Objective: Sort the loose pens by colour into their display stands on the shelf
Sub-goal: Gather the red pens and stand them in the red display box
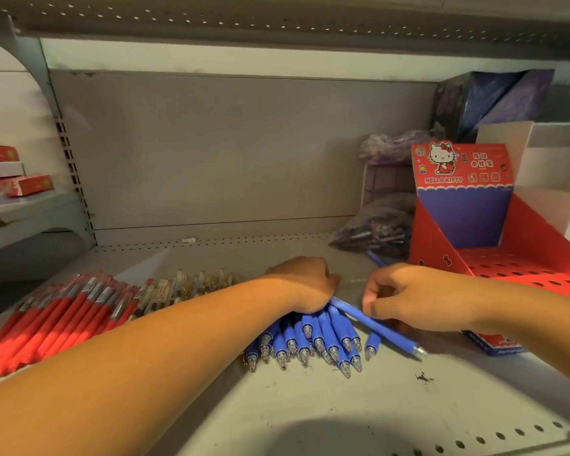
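Sorting into piles looks largely done, stocking not yet begun. The red pens [56, 311] lie grouped at the left of the shelf [310, 406], with clear-barrelled pens [191, 284] beside them. The left hand [305, 283] curls over the bunched blue pens [310, 337]; the right hand [405, 291] pinches a single blue pen [379, 329] just beside the bunch. The red display stand [438, 245] shows only empty holes.

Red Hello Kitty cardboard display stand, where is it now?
Head view: the stand sits at the right of the grey metal shelf, just beyond the right hand, clear plastic bag of pens on its left.
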Motion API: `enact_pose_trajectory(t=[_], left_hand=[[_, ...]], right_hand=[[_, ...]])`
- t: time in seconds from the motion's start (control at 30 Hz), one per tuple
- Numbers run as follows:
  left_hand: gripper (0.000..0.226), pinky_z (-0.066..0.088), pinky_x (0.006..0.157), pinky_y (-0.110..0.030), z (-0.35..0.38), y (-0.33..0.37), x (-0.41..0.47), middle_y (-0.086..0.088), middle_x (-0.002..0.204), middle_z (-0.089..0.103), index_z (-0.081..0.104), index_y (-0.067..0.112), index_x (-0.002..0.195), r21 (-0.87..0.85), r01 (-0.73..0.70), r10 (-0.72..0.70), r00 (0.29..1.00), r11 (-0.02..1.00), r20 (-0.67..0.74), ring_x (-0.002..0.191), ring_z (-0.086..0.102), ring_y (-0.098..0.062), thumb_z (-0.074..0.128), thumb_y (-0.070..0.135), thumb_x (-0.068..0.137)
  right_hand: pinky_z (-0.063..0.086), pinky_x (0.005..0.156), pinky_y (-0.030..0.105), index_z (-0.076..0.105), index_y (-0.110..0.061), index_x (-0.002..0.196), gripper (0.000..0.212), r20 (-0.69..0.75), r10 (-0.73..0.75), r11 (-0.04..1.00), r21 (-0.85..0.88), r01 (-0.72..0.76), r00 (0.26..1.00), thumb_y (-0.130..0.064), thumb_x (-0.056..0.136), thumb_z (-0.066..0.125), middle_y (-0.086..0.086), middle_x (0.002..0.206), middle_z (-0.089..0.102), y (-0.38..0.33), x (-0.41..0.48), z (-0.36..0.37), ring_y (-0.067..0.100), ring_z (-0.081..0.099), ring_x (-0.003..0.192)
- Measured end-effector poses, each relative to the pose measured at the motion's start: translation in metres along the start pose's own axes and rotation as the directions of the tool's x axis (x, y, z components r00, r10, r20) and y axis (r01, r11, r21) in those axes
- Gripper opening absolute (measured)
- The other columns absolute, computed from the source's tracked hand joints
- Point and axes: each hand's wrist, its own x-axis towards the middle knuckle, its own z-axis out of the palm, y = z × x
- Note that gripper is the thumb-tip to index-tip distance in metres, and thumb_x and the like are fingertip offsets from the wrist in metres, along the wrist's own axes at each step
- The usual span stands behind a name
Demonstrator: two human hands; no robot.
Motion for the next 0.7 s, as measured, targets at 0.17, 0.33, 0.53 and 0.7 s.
enact_pose_trajectory(t=[0.17,0.33,0.53,0.7], left_hand=[[0.05,0.043,0.081,-0.036,-0.001,0.002,0.001,-0.007,0.112,0.059,0.055,0.019,0.114,-0.054,0.06,-0.063,0.997,0.997,-0.051,0.095,0.053,-0.023,0.025,0.056,0.101],[0.052,0.041,0.096,-0.041,-0.014,0.003,-0.009,-0.011,0.14,0.047,0.05,0.025,0.132,-0.011,0.17,-0.17,0.983,0.985,-0.075,0.122,0.046,-0.032,0.041,0.052,0.089],[0.028,0.048,0.065,-0.029,-0.03,0.007,-0.024,0.0,0.094,0.066,0.061,0.022,0.093,-0.068,0.126,-0.126,0.992,0.99,0.007,0.083,0.061,-0.014,0.058,0.047,0.083],[0.044,0.045,0.066,-0.026,-0.031,0.018,-0.031,0.005,0.104,0.062,0.057,0.029,0.109,-0.065,0.09,-0.087,0.995,0.994,0.054,0.084,0.056,-0.008,0.064,0.058,0.077]], right_hand=[[0.054,0.086,0.033,0.066,-0.024,0.094,0.013,-0.048,-0.123,0.992,0.022,0.124,0.991,-0.031,0.085,0.074,-0.002,0.096,0.069,-0.007,0.004,0.007,0.014,0.066,0.089],[0.05,0.056,0.015,0.067,-0.012,0.087,0.013,-0.07,-0.084,0.993,0.079,0.09,0.994,-0.023,0.086,0.074,0.0,0.079,0.069,-0.018,0.017,0.015,0.003,0.064,0.061],[0.057,0.064,0.03,0.066,0.001,0.095,0.015,0.029,0.052,0.821,0.568,-0.059,0.998,-0.004,0.095,0.052,0.012,0.08,0.068,-0.015,0.023,0.011,0.018,0.063,0.063],[0.061,0.076,0.042,0.055,-0.004,0.113,0.027,0.045,0.114,0.622,0.776,-0.107,0.992,0.012,0.093,0.043,0.023,0.103,0.071,-0.007,0.022,0.003,0.034,0.073,0.084]])
